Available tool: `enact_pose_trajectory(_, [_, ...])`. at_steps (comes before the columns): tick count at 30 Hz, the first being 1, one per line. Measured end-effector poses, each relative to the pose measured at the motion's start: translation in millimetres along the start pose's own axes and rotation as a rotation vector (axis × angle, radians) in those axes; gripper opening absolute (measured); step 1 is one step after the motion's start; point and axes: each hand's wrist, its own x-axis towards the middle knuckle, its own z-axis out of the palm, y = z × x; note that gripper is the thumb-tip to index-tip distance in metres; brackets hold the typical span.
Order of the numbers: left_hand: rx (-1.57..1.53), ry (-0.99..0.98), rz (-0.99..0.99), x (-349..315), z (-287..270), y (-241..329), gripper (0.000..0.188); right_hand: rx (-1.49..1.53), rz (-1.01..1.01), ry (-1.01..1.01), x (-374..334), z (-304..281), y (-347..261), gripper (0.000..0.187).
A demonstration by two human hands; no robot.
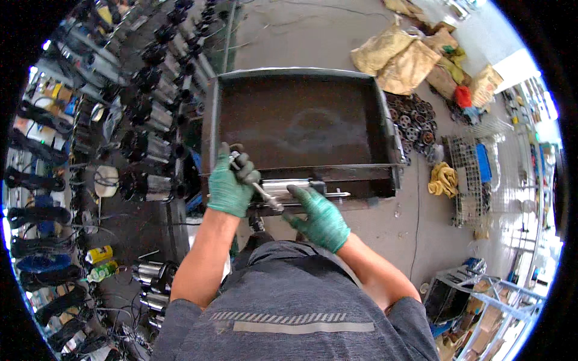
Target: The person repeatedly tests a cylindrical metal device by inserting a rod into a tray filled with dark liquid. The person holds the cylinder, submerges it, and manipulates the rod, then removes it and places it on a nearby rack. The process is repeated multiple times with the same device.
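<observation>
Left gloved hand (231, 188) clamped on slanted metal tool (267, 197) near silver cylinder (286, 184). Right gloved hand (320, 218): fingers apart, just beside tool's lower end.

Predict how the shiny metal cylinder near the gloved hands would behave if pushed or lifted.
The shiny cylinder looks rigid, its metal sides straight. Its round body might roll if pushed, and its smooth, reflective surface could feel slippery.

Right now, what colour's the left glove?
Left glove: green with grey fingers, seen best in head view.
</observation>
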Motion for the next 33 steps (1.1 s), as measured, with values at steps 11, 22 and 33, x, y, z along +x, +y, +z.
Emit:
enact_pose_trajectory(11, [0.934, -0.272, -0.024, -42, 34, -111, 0.039, -0.291, 0.559, 0.182, -172, -158, 156, 0.027])
enact_pose_trajectory(22, [1.609, 0.543, 0.534, -69, -236, 10, 0.031, -0.328, 0.804, 0.220, -186, -122, 352, 0.043])
enact_pose_trajectory(33, [2.280, 0.555, -0.150, -73, -210, 32, 0.052, -0.222, 0.069, 0.236, -45, -68, 152, 0.039])
